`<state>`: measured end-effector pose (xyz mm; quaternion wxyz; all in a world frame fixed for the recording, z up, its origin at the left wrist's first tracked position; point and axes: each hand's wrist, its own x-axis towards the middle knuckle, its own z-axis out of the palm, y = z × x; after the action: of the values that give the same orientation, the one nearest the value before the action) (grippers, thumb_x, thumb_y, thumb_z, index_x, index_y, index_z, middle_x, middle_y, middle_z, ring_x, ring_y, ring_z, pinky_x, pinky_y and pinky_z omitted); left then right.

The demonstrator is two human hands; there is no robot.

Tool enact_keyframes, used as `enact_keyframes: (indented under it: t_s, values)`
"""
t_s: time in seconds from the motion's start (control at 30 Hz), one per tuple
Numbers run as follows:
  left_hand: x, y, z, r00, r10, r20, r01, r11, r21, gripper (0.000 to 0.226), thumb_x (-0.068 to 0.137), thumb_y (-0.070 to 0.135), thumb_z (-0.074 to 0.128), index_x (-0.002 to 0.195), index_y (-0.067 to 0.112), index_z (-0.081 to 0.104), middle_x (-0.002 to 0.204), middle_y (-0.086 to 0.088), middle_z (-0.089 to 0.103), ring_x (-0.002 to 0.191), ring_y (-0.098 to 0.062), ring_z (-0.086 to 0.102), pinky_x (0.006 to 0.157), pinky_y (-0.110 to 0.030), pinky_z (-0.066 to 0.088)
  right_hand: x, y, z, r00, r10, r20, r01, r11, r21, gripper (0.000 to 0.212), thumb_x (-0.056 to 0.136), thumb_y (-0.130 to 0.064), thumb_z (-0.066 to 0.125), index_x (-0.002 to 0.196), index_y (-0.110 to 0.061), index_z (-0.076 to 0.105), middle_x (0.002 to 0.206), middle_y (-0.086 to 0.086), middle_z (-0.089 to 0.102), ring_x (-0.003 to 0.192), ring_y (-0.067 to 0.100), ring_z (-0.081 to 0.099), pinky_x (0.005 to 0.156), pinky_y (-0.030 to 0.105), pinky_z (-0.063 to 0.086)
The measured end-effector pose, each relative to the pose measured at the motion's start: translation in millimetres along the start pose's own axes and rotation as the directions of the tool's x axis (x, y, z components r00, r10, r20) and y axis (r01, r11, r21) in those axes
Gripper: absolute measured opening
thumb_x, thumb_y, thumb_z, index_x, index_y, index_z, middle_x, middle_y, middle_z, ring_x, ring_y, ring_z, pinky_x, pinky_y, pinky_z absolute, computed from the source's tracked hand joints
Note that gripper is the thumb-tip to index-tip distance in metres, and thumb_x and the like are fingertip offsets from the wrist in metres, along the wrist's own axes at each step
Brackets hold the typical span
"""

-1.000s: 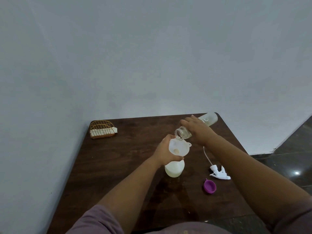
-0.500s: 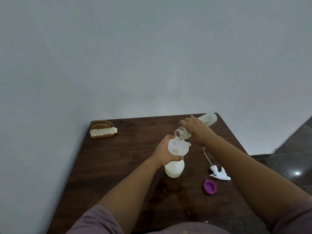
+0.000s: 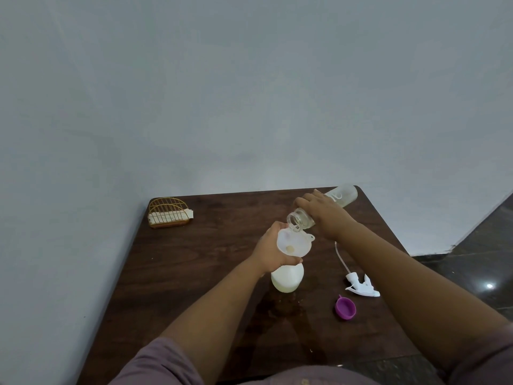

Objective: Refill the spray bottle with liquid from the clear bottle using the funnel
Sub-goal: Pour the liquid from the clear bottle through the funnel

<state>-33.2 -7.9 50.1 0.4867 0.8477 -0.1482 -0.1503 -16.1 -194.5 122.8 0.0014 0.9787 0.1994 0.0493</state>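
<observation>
Pouring through funnel on dark wood bench (image 3: 194, 273).
Right hand (image 3: 324, 215) grips tilted clear bottle (image 3: 342, 194); left hand (image 3: 270, 250) holds white funnel (image 3: 294, 243) atop spray bottle (image 3: 287, 279). Right: trigger head (image 3: 362, 286), purple cap (image 3: 345, 309).

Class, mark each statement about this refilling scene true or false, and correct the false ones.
1. The right hand tilts the clear bottle over the funnel. True.
2. The left hand rests flat on the table. False: it holds the funnel on the spray bottle.
3. The spray head is screwed on. False: it lies on the table.
4. A purple cap lies beside the spray head. True.
</observation>
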Motion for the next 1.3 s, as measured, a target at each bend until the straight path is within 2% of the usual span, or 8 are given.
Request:
enact_keyframes:
  t_s: [0.77,1.3]
  values:
    - [-1.5,0.8,2.0,1.0,-0.009,0.0,0.009,1.0,0.0,0.079,0.06,0.031,0.089,0.124,0.033,0.042,0.122,0.006,0.052,0.111,-0.018,0.052,0.093,-0.045,0.052,-4.6,-3.8,-8.4,1.0,0.011,-0.021,-0.01,1.0,0.005,0.041,0.075,-0.007,0.066,0.113,-0.016,0.052,0.107,0.002,0.055,0.102,0.023,0.047,0.087,0.038,0.044]
    - [0.5,-0.8,2.1,1.0,-0.017,0.0,0.017,1.0,0.016,0.081,0.061,0.031,0.089,0.126,0.035,0.04,0.125,0.007,0.05,0.113,-0.018,0.051,0.094,-0.042,0.052,-7.8,-4.9,-12.8,1.0,0.025,-0.006,-0.025,1.0,-0.011,0.045,0.077,-0.008,0.067,0.117,-0.017,0.05,0.113,0.002,0.054,0.105,0.022,0.045,0.087,0.035,0.042]
